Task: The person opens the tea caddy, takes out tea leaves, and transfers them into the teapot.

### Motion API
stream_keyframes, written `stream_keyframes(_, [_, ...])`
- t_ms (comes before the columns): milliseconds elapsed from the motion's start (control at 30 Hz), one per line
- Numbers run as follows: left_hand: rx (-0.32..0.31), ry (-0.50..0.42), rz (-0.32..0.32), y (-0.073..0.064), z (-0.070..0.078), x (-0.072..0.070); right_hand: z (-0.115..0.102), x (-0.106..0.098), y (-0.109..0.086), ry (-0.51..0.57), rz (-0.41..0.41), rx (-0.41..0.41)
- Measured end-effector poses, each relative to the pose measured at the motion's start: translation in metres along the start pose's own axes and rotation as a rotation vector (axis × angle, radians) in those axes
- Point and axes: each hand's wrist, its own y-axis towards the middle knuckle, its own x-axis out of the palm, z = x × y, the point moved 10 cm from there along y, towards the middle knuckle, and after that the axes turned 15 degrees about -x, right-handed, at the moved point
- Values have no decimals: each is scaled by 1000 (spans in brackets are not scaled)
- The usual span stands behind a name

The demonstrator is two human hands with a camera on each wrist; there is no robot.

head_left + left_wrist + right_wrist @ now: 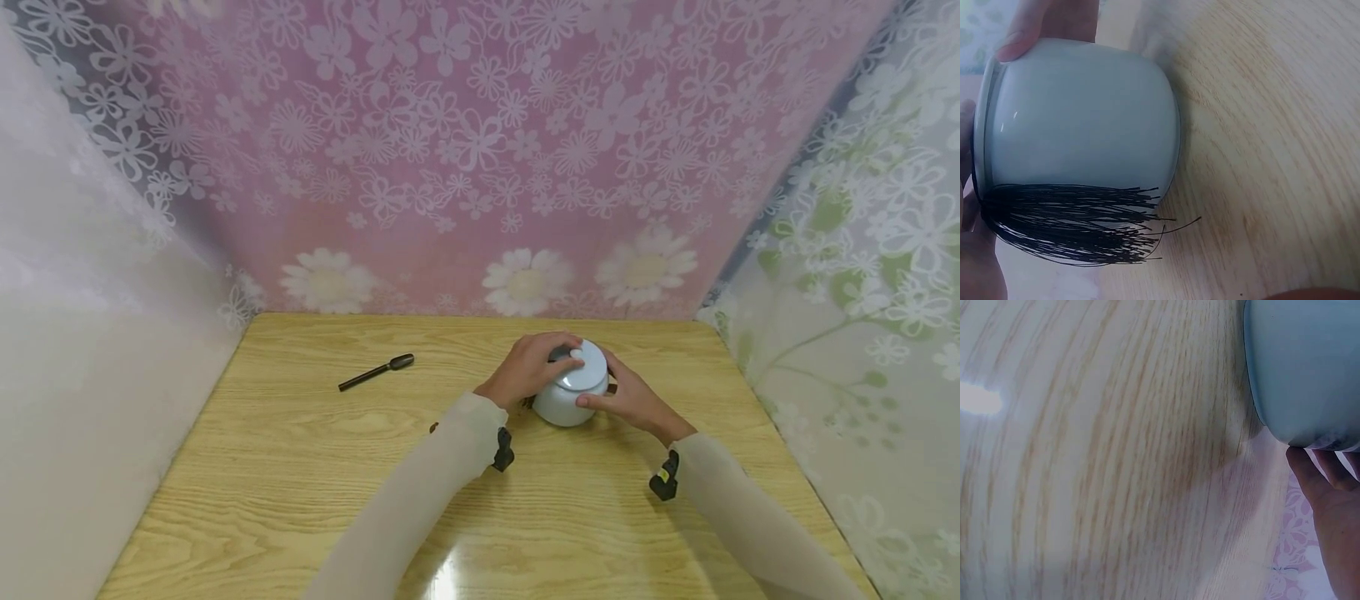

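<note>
A pale, glossy ceramic jar (564,408) with a white lid (591,375) stands on the wooden table, right of the middle. My left hand (528,367) reaches over the lid, thumb and fingers pinching around its small knob. With thumb in front and fingers behind, my right hand (633,400) holds the jar's right side near the rim. In the left wrist view a black tassel (1072,215) hangs down the jar's wall (1091,119). Fingers (1310,478) touch the jar (1310,369) in the right wrist view.
A dark spoon (378,372) lies on the table (315,483) to the left of the jar. Flower-patterned curtains (480,150) surround the table at the back and both sides. Each wrist wears a small black camera.
</note>
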Motion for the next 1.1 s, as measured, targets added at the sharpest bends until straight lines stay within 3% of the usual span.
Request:
stream_keyframes(467, [-45, -24, -18, 0, -2, 0, 3, -1, -1, 0, 0, 16])
stream_keyframes(1100, [-44, 44, -23, 4, 1, 1, 2, -1, -1, -19, -1, 12])
